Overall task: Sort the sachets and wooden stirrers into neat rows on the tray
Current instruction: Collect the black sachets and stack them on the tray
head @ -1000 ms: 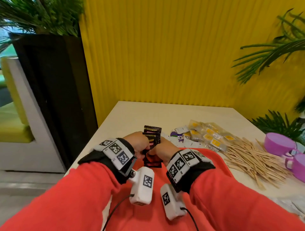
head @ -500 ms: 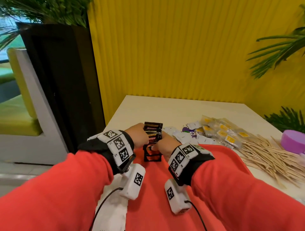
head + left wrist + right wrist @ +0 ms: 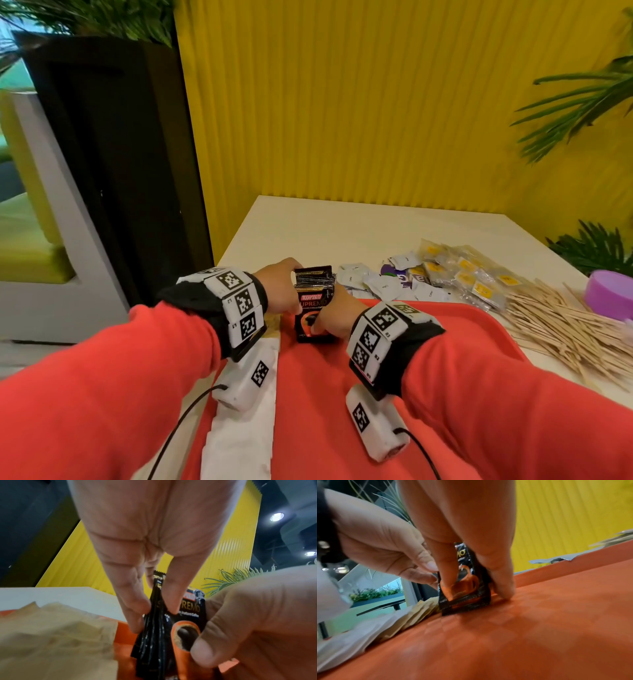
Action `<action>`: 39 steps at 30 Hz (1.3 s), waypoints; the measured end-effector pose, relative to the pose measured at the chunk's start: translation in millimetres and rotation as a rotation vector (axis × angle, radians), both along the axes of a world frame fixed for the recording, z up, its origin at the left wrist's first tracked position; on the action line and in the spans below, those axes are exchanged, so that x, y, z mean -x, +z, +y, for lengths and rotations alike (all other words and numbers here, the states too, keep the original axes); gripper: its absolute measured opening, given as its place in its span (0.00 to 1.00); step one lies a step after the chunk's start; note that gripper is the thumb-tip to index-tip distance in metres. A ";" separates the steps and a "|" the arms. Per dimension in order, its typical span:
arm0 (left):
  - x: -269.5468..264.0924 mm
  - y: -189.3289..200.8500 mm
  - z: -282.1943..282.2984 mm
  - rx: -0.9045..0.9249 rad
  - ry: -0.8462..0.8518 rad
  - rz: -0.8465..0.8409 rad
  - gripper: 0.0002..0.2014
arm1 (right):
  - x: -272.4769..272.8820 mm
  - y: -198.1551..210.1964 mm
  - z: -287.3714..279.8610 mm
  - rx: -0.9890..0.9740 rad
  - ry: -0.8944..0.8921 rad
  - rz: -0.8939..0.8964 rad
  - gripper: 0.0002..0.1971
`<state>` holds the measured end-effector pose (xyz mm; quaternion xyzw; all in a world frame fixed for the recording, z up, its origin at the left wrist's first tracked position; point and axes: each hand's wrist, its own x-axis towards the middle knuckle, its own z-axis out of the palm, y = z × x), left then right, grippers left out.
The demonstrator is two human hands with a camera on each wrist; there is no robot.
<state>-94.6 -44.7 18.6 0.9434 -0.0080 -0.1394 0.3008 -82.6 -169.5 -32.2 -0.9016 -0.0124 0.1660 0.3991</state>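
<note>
A stack of black coffee sachets (image 3: pixel 313 301) stands on edge at the far left corner of the red tray (image 3: pixel 445 335). My left hand (image 3: pixel 284 291) pinches the stack (image 3: pixel 154 628) from the left between thumb and fingers. My right hand (image 3: pixel 329 318) grips it from the right, thumb pressed on the front sachet's orange cup picture (image 3: pixel 467 592), fingers down on the tray (image 3: pixel 539 628). A row of white and beige sachets (image 3: pixel 246 428) lies along the tray's left edge. Wooden stirrers (image 3: pixel 565 332) lie heaped on the table to the right.
Loose white sachets (image 3: pixel 376 284) and clear sachets with yellow labels (image 3: pixel 462 274) lie on the white table (image 3: pixel 325 226) behind the tray. A purple cup (image 3: pixel 609 294) stands at the right edge. A black planter (image 3: pixel 113 164) and a yellow wall (image 3: pixel 376 102) border the table.
Both hands have kept hold of the black sachet stack and set its lower edge down on the tray. My head view has swung a little to the left.
</note>
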 end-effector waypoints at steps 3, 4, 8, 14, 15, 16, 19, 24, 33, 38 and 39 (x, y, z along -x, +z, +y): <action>-3.8 0.7 0.7 -0.013 -0.014 -0.005 0.32 | -1.7 -2.3 1.6 0.040 0.001 -0.005 0.41; -5.0 1.0 0.8 -0.015 -0.019 0.001 0.31 | -2.1 -4.7 3.1 0.047 -0.002 -0.015 0.40; -8.2 2.5 1.7 -0.052 -0.040 0.047 0.34 | -5.6 -5.2 8.6 0.018 -0.019 -0.054 0.30; -8.5 6.2 1.2 -0.132 -0.137 0.053 0.38 | -6.6 -2.0 8.2 -0.035 0.027 -0.011 0.30; -8.7 7.2 0.1 -0.169 -0.164 0.044 0.33 | -5.5 1.0 8.6 -0.021 0.042 -0.017 0.28; -8.9 7.8 -0.6 -0.208 -0.188 0.034 0.29 | -4.6 3.0 8.6 0.020 0.063 -0.018 0.26; -9.1 6.7 -1.8 -0.308 -0.219 0.031 0.25 | 1.6 9.8 5.9 0.247 0.129 -0.007 0.23; -12.1 4.3 -0.8 -0.365 -0.226 0.027 0.34 | 11.7 13.7 9.6 0.521 0.200 -0.023 0.16; -4.9 2.3 -3.1 -0.350 -0.263 0.030 0.30 | 12.8 9.9 10.8 0.472 0.203 -0.033 0.20; -3.9 4.0 -2.1 -0.338 -0.229 0.051 0.31 | 12.6 8.8 8.1 0.337 0.128 -0.015 0.23; -4.5 3.8 -1.7 -0.332 -0.225 0.055 0.31 | 11.8 8.7 7.4 0.301 0.115 -0.019 0.24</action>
